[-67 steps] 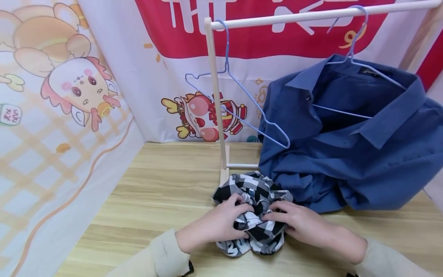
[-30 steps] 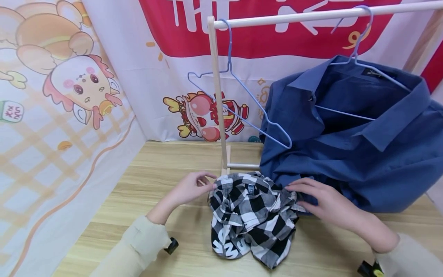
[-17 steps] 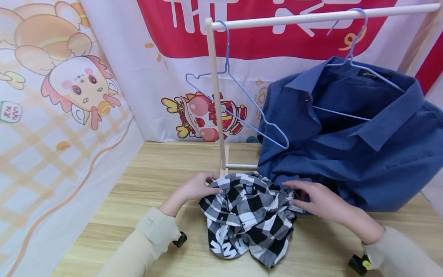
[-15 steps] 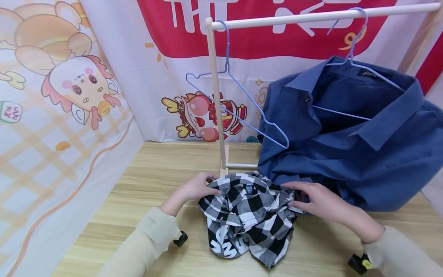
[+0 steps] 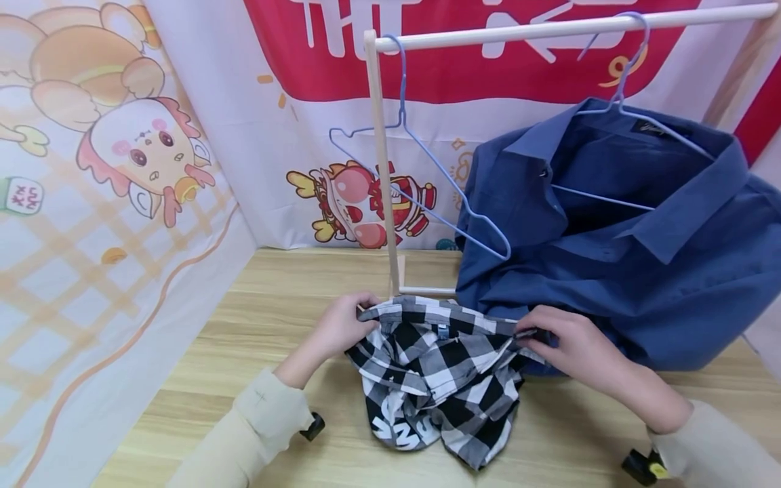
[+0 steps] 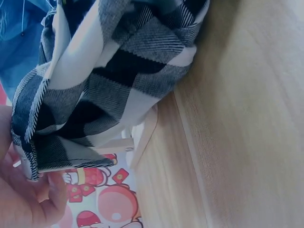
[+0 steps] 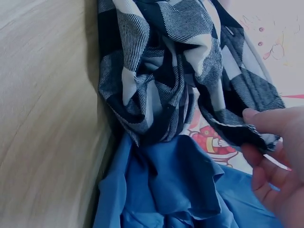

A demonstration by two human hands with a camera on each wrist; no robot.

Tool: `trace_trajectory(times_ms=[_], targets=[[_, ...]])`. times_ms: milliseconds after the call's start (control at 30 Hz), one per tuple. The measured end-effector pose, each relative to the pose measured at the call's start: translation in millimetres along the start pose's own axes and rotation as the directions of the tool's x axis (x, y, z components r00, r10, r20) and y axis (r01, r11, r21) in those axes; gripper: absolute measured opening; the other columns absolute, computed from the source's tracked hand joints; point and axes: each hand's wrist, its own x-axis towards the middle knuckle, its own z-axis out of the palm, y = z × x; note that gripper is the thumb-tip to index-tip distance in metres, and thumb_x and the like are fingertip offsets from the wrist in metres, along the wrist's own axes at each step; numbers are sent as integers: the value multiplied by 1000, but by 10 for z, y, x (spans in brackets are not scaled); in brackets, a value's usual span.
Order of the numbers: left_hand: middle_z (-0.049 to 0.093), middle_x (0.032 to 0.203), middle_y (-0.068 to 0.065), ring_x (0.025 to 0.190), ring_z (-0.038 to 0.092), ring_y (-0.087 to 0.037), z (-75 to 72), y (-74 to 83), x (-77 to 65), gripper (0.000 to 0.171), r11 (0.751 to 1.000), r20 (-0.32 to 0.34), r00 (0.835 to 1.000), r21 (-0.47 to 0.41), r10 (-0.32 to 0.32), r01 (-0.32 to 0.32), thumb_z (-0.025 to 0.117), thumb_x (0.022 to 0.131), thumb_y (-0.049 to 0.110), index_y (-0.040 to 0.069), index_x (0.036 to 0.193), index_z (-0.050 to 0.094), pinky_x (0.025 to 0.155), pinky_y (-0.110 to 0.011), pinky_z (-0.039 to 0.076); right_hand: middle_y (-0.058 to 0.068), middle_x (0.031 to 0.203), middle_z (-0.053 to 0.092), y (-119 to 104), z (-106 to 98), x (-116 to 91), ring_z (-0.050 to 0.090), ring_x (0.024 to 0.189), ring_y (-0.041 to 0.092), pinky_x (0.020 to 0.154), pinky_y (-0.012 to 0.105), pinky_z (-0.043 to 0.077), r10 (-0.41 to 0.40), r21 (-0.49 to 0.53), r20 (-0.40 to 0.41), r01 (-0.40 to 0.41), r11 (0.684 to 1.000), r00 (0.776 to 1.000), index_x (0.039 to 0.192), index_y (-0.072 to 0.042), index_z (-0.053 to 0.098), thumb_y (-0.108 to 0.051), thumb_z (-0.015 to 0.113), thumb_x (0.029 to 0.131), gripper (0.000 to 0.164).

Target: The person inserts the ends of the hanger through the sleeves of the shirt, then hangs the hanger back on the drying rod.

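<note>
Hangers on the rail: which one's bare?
The left hanger, by the wooden post: no garment on it, whereas the right hanger carries the blue shirt.

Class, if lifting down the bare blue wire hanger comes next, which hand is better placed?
Probably the left hand: the hanger hooks over the left end of the pale round rail, with the right hand farther away. Both pinch the black-and-white checked cloth garment.

Your head camera looks forward and down over the desk (image 5: 238, 325) from farthest back; close in, your wrist cameras face the checked garment (image 5: 454, 359), the left framing your left hand (image 6: 28, 197) at eight o'clock, the right your right hand (image 7: 287, 175) at four. All three share garment and desk.
</note>
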Motion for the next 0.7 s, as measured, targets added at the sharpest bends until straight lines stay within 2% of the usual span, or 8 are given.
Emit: trace_trajectory(times_ms=[200, 300, 333, 367, 433, 467, 567, 700], targets=[[68, 98, -4, 82, 58, -20, -26, 100, -95, 21, 999, -137, 990, 28, 45, -42, 73, 88, -3, 9, 104, 74, 71, -36, 52, -11, 98, 66, 47, -57, -21, 58, 82, 3, 73, 11, 45, -133, -76, -87, 126, 989, 987, 97, -15, 75, 14, 85, 67, 42], [69, 103, -5, 88, 60, -22, -28, 138, -133, 22, 995, -231, 968, 48, 93, -84, 72, 88, -6, 8, 105, 75, 76, -37, 55, -9, 98, 66, 80, -102, -20, 58, 82, 5, 76, 10, 44, -181, -99, -134, 169, 981, 974, 96, -13, 76, 15, 82, 67, 41], [69, 104, -5, 90, 61, -22, -31, 150, -142, 23, 993, -260, 959, 55, 113, -102, 73, 87, -7, 8, 105, 75, 79, -38, 56, -8, 98, 66, 89, -121, -15, 57, 82, 6, 75, 10, 44, -202, -104, -149, 188, 977, 968, 96, -13, 76, 14, 78, 70, 38], [69, 105, -5, 91, 62, -22, -33, 159, -151, 23, 991, -286, 949, 61, 133, -121, 73, 87, -7, 7, 105, 75, 80, -39, 57, -6, 98, 66, 95, -139, -9, 57, 82, 7, 76, 11, 44, -226, -116, -165, 209, 971, 960, 96, -12, 76, 9, 75, 77, 28], [69, 105, -6, 93, 63, -23, -44, 182, -166, 24, 984, -331, 927, 75, 178, -162, 74, 86, -9, 6, 104, 75, 83, -40, 57, -4, 98, 66, 99, -180, 5, 59, 82, 10, 77, 13, 44, -274, -141, -196, 249, 958, 942, 95, -11, 76, -5, 68, 90, 12], [69, 104, -6, 93, 63, -23, -54, 200, -175, 24, 979, -350, 915, 83, 201, -184, 74, 85, -10, 6, 103, 75, 83, -40, 57, -3, 97, 66, 94, -204, 10, 60, 82, 11, 77, 13, 44, -295, -157, -208, 266, 951, 932, 95, -11, 76, -13, 62, 97, 14], [68, 102, -7, 91, 63, -22, -89, 265, -199, 23, 959, -411, 866, 120, 284, -257, 75, 83, -11, 5, 100, 75, 81, -39, 57, 0, 97, 68, 65, -288, 22, 63, 84, 15, 82, 13, 44, -353, -215, -249, 304, 928, 902, 94, -9, 77, -35, 41, 109, 47], [67, 99, -9, 89, 64, -23, -163, 406, -242, 24, 919, -477, 788, 150, 390, -364, 75, 81, -14, 2, 98, 76, 81, -39, 58, 7, 93, 69, -1, -429, 26, 62, 84, 19, 92, 8, 40, -400, -243, -327, 333, 911, 856, 91, -3, 77, -36, 41, 110, 52]])
